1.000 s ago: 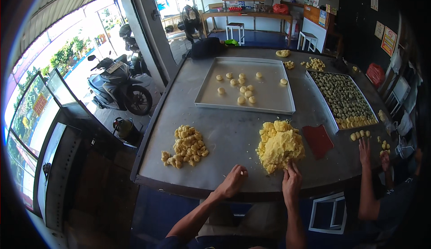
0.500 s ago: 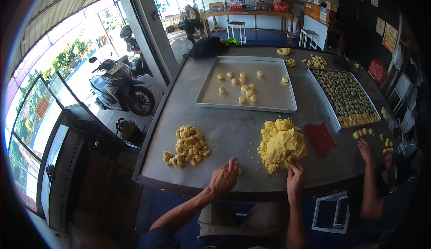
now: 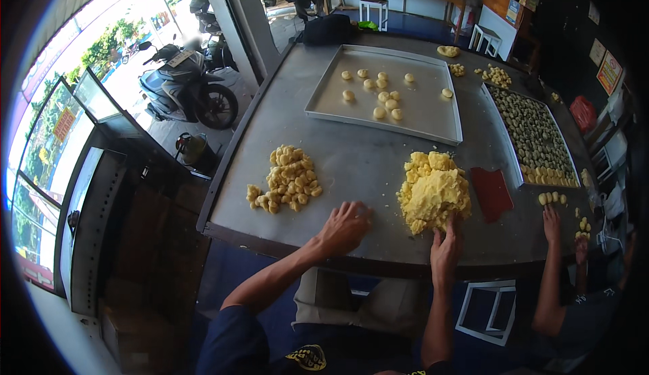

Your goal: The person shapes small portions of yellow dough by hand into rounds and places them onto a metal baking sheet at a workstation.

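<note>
A large crumbly mound of yellow dough (image 3: 433, 189) rests on the metal table in front of me. At its near edge, my right hand (image 3: 446, 245) has its fingertips against the dough, closing on its lower side. My left hand (image 3: 343, 230) is low over the tabletop, left of the mound, with its fingers curled. Its fingertips are slightly blurred, and whatever lies under or in them is hidden. A heap of small pale dough pieces (image 3: 289, 180) lies farther left. Beyond both hands, a large shallow metal tray (image 3: 351, 119) holds several round dough balls (image 3: 384, 96).
A dark red flat sheet (image 3: 491, 194) lies right of the mound. A second tray (image 3: 517, 162) is packed with dark green balls and a row of yellow ones. At the right, another person's hand (image 3: 552, 223) reaches to small dough pieces. A white stool (image 3: 485, 313) stands below the table.
The view has tilted down, so the table appears higher. My left hand has shifted slightly right, its fingers less tightly bunched. My right hand stays at the mound's near edge, its fingers reaching further in.
</note>
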### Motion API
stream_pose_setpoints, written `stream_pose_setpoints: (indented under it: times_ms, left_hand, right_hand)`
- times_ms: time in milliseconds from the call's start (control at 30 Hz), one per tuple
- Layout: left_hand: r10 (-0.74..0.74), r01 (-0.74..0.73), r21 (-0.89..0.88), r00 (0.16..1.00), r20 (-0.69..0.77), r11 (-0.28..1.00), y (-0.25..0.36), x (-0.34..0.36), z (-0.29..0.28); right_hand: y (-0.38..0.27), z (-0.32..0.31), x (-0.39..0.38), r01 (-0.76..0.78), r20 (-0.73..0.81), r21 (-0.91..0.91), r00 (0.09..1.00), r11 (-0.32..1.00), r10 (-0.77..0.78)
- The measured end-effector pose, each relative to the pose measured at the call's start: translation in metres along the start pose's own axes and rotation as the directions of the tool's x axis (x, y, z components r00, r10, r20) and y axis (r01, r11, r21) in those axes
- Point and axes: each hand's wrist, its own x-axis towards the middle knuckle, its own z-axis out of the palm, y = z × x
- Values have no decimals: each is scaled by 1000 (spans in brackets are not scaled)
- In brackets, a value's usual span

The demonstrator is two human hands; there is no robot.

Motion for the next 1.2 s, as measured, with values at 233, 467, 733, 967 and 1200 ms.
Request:
stream_pose_setpoints:
  times_ms: [233, 467, 733, 967, 1200]
  left_hand:
    - [87, -193, -145, 840, -535, 970, -34, 55, -77]
    - [-249, 200, 464, 967, 46, 863, -177, 72, -75]
    - [-358, 328, -143, 848, -390, 934, -195, 56, -76]
    - [-48, 42, -24, 849, -527, 999, -136, 21, -79]
    - [-167, 93, -469, 979, -119, 878, -59, 8, -40]
  right_hand:
    - [-3, 3, 5, 18, 40, -86, 999, 996, -15]
    - [9, 2, 13, 61, 33, -145, 998, 988, -56]
    - [20, -16, -8, 172, 71, -130, 984, 977, -163]
    - [9, -40, 6, 57, 187, 92, 980, 994, -73]
    - [10, -37, 8, 37, 111, 34, 993, 999, -40]
